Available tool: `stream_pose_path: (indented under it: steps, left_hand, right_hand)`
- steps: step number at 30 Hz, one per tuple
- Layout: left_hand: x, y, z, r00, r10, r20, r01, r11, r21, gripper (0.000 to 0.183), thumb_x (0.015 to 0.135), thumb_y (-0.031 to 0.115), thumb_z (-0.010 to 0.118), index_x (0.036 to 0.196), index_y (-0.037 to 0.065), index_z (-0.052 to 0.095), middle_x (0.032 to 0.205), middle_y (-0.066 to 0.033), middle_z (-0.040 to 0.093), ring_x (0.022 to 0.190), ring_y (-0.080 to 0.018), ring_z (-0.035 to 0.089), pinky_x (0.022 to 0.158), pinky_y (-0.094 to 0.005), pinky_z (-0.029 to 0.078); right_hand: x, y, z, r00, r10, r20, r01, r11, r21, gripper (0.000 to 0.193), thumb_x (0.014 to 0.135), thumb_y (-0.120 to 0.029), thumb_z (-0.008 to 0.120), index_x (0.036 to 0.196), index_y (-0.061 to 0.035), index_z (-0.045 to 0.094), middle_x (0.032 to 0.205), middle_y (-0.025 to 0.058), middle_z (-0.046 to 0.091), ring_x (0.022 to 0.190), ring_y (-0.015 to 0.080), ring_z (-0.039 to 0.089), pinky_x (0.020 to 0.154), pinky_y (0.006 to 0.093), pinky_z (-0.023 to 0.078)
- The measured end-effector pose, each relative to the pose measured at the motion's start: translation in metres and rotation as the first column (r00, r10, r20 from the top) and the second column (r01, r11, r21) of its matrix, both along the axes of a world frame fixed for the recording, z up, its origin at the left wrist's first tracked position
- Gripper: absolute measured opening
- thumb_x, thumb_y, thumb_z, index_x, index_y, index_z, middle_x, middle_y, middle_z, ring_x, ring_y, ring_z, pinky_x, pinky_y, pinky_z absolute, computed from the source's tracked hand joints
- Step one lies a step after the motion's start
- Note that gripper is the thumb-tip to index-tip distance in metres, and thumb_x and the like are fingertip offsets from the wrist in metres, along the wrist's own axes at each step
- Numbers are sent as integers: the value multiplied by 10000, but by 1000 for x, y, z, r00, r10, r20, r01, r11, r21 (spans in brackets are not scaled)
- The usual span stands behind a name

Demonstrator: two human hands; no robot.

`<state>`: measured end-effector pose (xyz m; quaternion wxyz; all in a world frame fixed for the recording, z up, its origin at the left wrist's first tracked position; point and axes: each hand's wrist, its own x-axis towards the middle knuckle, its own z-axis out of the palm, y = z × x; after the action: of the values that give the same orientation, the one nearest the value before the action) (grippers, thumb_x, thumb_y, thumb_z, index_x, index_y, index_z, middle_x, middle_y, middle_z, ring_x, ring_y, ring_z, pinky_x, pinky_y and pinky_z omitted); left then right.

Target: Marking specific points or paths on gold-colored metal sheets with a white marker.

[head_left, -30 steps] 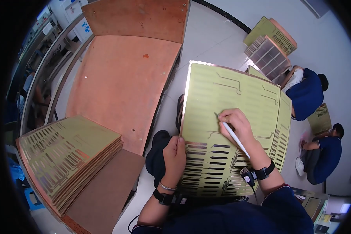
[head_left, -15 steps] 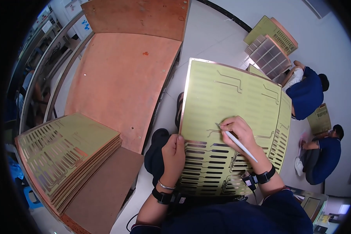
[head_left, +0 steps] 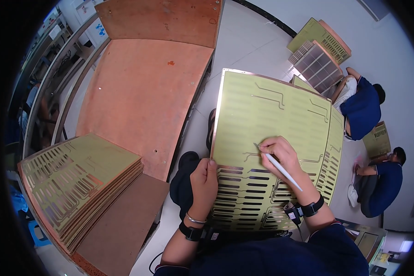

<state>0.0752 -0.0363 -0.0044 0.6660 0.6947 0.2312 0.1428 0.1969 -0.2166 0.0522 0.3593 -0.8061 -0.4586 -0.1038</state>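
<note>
A large yellow-green circuit panel with bare copper edges and dark slot-shaped pads lies tilted in front of me. My left hand grips its left edge, with the thumb on top and the other fingers hidden. Over the panel's middle, my right hand is closed in a pen grip around a slim, pale-handled tool. Its small dark pointed tip sits by the thumb and forefinger, close to a thin traced line; whether it touches the surface I cannot tell.
At left, a stack of similar panels rests on a copper-coloured cart with a metal rail. More panels lean at the back right. Two people in dark shirts crouch at right. Small devices with cables are strapped to my wrists.
My hands and the tool stay practically in place. The panel appears shifted very slightly left. The nearer person at right has leaned a little.
</note>
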Motion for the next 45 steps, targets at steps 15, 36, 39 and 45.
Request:
stream_pose_path:
  steps: [15, 36, 39, 45]
  left_hand:
    - [0, 0, 2, 1000, -4, 5, 4, 1000, 6, 279, 977, 166, 473, 770, -20, 492, 569, -50, 418, 564, -73, 385, 502, -270, 354]
    - [2, -1, -1, 1000, 5, 19, -6, 1000, 30, 313, 995, 208, 449, 745, 25, 487, 570, 47, 399, 545, -29, 350, 485, -217, 303]
    - [-1, 1, 0, 1000, -8, 2, 8, 1000, 6, 304, 992, 194, 451, 741, 27, 483, 563, 45, 400, 540, -28, 355, 478, -221, 303]
    - [0, -2, -4, 1000, 13, 28, -12, 999, -35, 294, 987, 176, 456, 735, 26, 478, 562, 45, 400, 539, -27, 358, 476, -221, 304]
  right_hand:
    - [1, 2, -1, 999, 16, 35, -17, 1000, 7, 191, 689, 59, 694, 805, -18, 563, 853, 98, 614, 774, 251, 607, 692, 323, 510]
    - [2, 0, 1, 999, 25, 40, -25, 1000, -5, 172, 694, 46, 696, 786, -32, 573, 846, 85, 627, 770, 246, 619, 691, 314, 515]
    - [2, 0, 4, 992, 15, -122, -16, 1000, -5, 146, 717, 13, 691, 804, -44, 588, 861, 86, 637, 777, 241, 626, 694, 308, 516]
    - [21, 26, 16, 963, -54, -263, 68, 997, 45, 133, 744, -25, 683, 837, -40, 589, 875, 99, 637, 823, 245, 626, 738, 313, 506]
